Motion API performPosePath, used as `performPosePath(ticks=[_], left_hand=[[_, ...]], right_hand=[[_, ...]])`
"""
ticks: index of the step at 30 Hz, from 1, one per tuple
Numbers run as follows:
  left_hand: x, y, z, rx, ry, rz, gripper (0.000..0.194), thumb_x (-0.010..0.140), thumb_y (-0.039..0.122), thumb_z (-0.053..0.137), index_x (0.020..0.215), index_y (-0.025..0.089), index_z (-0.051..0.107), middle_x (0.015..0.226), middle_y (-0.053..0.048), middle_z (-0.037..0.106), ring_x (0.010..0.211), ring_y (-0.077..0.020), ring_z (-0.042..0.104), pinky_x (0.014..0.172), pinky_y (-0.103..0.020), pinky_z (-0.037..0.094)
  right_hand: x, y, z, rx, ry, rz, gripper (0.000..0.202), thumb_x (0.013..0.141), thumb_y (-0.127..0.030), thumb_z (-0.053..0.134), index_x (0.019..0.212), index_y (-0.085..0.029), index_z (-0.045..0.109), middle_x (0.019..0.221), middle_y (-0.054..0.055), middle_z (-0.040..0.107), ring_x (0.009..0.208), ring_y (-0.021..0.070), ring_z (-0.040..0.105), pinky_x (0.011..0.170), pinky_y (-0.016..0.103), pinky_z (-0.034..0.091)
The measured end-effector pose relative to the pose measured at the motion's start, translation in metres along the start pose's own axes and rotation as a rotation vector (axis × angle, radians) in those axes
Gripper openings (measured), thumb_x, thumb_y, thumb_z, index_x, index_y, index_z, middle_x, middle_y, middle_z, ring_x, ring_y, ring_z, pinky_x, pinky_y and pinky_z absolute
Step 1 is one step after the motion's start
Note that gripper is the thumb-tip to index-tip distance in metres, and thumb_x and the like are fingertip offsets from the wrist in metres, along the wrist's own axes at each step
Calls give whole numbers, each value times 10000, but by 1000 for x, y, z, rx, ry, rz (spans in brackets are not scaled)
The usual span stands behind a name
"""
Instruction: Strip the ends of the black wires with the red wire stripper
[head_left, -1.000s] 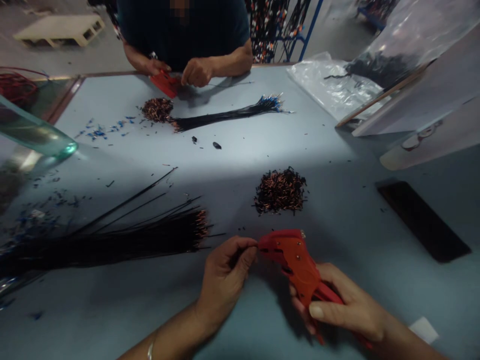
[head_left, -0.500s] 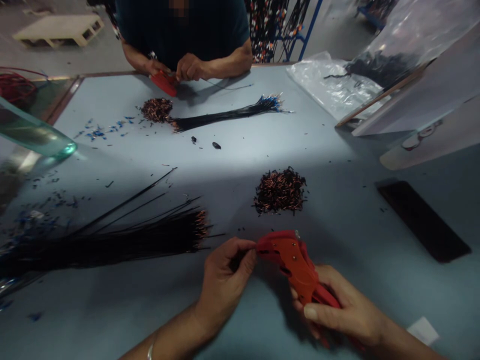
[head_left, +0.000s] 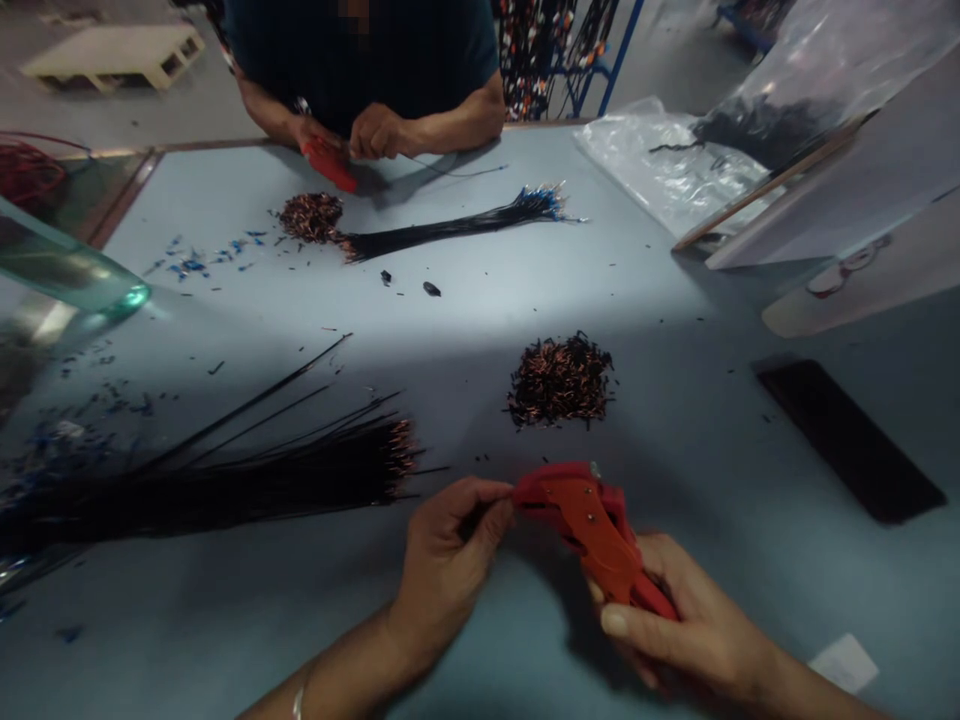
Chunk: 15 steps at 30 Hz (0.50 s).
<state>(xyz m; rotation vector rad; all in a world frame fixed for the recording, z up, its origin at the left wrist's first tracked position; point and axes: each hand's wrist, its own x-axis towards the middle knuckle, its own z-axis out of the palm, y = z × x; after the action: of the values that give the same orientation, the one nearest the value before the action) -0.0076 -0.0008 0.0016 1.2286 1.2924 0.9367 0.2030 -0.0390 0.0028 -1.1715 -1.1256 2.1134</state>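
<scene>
My right hand (head_left: pixel 682 620) is wrapped round the handles of a red and orange wire stripper (head_left: pixel 589 515), its jaws pointing left. At the jaw tip, my left hand (head_left: pixel 454 570) has thumb and forefinger closed in a pinch; what lies between them is too small or hidden to make out. Left of that hand lies a thick bundle of black wires (head_left: pixel 262 490), with bare copper ends facing right. Beyond the stripper sits a pile of cut black and copper-coloured bits (head_left: pixel 561 380).
Across the table a person (head_left: pixel 367 80) holds another red tool (head_left: pixel 330 163) and a wire. Before them lie a second wire bundle (head_left: pixel 450 228) and a scrap pile (head_left: pixel 310 217). A dark flat slab (head_left: pixel 851 440), a plastic bag (head_left: pixel 652 165) and a glass bottle (head_left: pixel 67 265) flank the work.
My right hand has squeezed the stripper's handles closer together, and a gap shows near the head's back. My left hand's pinch stays by the jaws.
</scene>
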Motion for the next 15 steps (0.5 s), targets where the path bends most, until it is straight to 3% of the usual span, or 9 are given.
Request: performPosePath(ticks=[10, 15], left_hand=[[-2, -2, 0, 62, 19, 30, 118, 834, 256, 632, 773, 184, 702, 614, 23, 611, 566, -92, 525, 537, -178, 419], [-1, 1, 1, 109, 39, 47, 131, 816, 242, 615, 732, 161, 674, 593, 21, 593, 543, -92, 513, 518, -178, 410]], right_hand=[[-1, 1, -4, 148, -45, 17, 355, 767, -441, 717, 834, -140, 540, 550, -25, 539, 386, 55, 477, 367, 146, 415], [-1, -1, -3, 215, -43, 32, 342, 755, -413, 733, 824, -132, 552, 521, -32, 530, 374, 50, 482, 358, 129, 397]])
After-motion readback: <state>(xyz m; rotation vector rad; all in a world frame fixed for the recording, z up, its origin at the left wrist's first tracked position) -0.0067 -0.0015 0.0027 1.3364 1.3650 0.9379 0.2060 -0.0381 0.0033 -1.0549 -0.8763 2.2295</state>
